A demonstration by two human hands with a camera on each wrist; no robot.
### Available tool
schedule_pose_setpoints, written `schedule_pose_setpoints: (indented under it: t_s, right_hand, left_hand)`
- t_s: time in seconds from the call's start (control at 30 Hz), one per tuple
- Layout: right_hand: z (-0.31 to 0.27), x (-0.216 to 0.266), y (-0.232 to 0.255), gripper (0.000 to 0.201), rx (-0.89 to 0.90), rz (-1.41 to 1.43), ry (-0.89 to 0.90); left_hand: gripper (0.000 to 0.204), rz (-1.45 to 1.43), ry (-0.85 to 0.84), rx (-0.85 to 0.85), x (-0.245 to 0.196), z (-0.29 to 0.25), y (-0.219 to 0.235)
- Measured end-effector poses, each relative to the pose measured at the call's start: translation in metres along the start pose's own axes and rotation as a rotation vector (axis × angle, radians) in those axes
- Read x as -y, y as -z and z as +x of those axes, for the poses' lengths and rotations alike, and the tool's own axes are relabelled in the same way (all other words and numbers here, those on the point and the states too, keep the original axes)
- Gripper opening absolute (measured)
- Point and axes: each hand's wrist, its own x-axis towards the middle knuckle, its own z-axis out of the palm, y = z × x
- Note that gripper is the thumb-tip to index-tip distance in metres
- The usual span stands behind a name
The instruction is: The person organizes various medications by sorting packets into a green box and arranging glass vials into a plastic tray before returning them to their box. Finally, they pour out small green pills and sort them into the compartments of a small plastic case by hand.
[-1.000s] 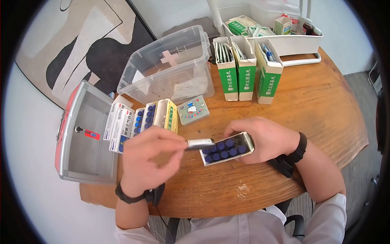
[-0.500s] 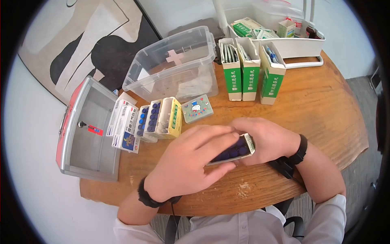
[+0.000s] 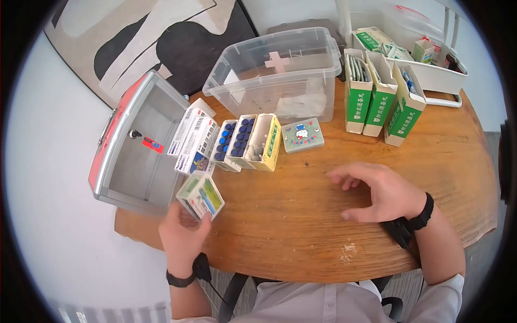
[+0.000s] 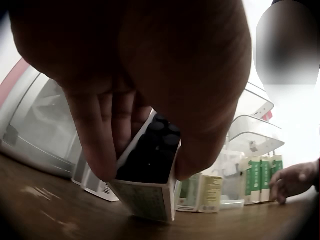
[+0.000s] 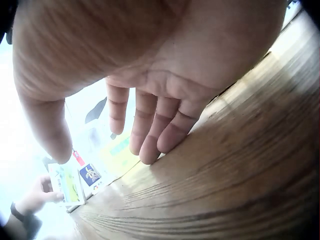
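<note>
My left hand [image 3: 183, 231] grips a small medicine box [image 3: 200, 196] by its sides, thumb on one face and fingers on the other. Dark-capped vials [image 4: 157, 145] fill its open top in the left wrist view. That hand is at the table's left front, beside the clear-fronted case [image 3: 140, 156]. White printed boxes [image 3: 196, 141] stand just behind the held box. My right hand [image 3: 379, 194] hovers low over the wooden table at the right, fingers loosely bent and thumb apart, holding nothing. The right wrist view shows bare wood under its fingertips [image 5: 150, 155].
Two open boxes of blue-capped vials [image 3: 240, 141] and a yellow box [image 3: 267, 145] stand in a row. Near them lies a cartoon-decorated case [image 3: 303, 135]. Behind are a clear bin [image 3: 215, 89], green-and-white boxes [image 3: 379, 102] and a white tray [image 3: 439, 81].
A second ago the left hand pinched a small vial over the box in the right hand. Now the left hand has carried the box leftward, and the right hand has let go. The head view has turned left.
</note>
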Motion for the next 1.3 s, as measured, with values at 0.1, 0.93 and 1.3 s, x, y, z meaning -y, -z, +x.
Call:
schedule_pose_setpoints:
  t_s: [0.1,0.93,1.3]
  right_hand:
    - [0.001,-0.003,-0.001,0.068,-0.006,0.039,-0.015]
    - [0.0,-0.003,0.001,0.061,-0.005,0.016,-0.004]
    - [0.001,-0.004,0.0,0.061,0.003,0.013,-0.02]
  left_hand:
    - [0.032,0.172,-0.074,-0.063,-0.006,0.017,-0.002]
    - [0.01,0.105,-0.436,0.396,0.0,0.057,-0.025]
    - [0.018,0.23,-0.333,0.234,-0.044,0.086,-0.041]
